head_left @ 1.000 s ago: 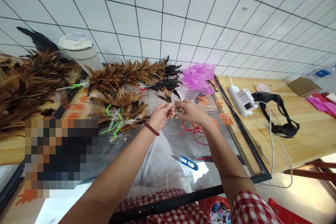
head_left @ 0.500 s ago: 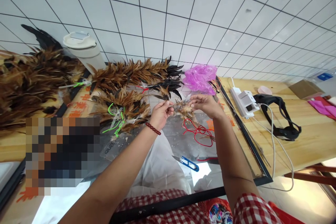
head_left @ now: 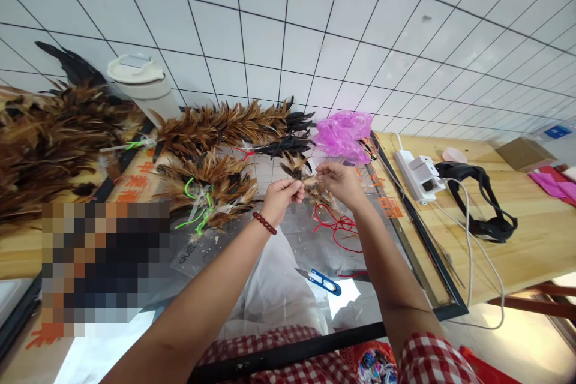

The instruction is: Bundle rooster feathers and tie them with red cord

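Observation:
My left hand, with a dark red bead bracelet, pinches a small tuft of brown and black feathers between thumb and fingers. Close by on the right, the fingers of my right hand are pinched together; what lies in them is too small to make out. Below and between the hands sits some pale brown feather fluff. Loops of red cord lie under my right wrist. Nearer my lap are blue thread snips.
A long feather strip, black feathers and a feather bundle with green ties lie behind and left. A pink plastic bag, white cup, power strip and black strap stand around. A black-edged frame borders the work area.
My left hand has moved slightly right and toward me, and the feather tuft has shifted right with it. My right hand has drawn a little left, its fingers closer together.

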### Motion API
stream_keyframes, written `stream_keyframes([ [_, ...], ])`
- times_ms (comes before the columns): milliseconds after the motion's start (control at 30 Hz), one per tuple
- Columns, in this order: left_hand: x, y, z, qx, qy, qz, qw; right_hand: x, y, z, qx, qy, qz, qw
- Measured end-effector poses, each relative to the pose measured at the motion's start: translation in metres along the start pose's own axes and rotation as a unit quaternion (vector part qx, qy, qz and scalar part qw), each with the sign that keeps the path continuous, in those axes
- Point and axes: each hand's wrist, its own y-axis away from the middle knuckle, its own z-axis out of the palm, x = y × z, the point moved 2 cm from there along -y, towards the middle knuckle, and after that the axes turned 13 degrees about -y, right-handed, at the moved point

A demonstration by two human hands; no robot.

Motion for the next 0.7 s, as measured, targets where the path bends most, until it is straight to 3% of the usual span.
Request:
stream_keyframes([
  [100,0.001,-0.002,-0.003,0.014,0.029,0.009,0.999,0.001,0.002,-0.013,-0.024,0.218,0.012,0.976],
  [167,0.002,-0.002,-0.004,0.014,0.035,0.011,0.999,0.001,0.001,-0.018,-0.052,0.271,0.005,0.961],
  [333,0.003,-0.001,-0.004,0.013,0.011,0.02,1.0,-0.021,0.004,-0.015,0.039,0.22,-0.094,0.97],
  [533,0.002,0.001,0.001,-0.015,-0.031,0.017,0.999,-0.045,0.017,0.014,-0.123,0.25,-0.109,0.954],
  [600,0.002,0.001,0.001,-0.017,-0.033,0.014,0.999,-0.042,0.017,0.014,-0.115,0.257,-0.097,0.955],
  [700,0.002,0.001,0.0,-0.01,-0.019,0.006,1.0,-0.031,0.011,0.004,-0.052,0.221,-0.079,0.971],
])
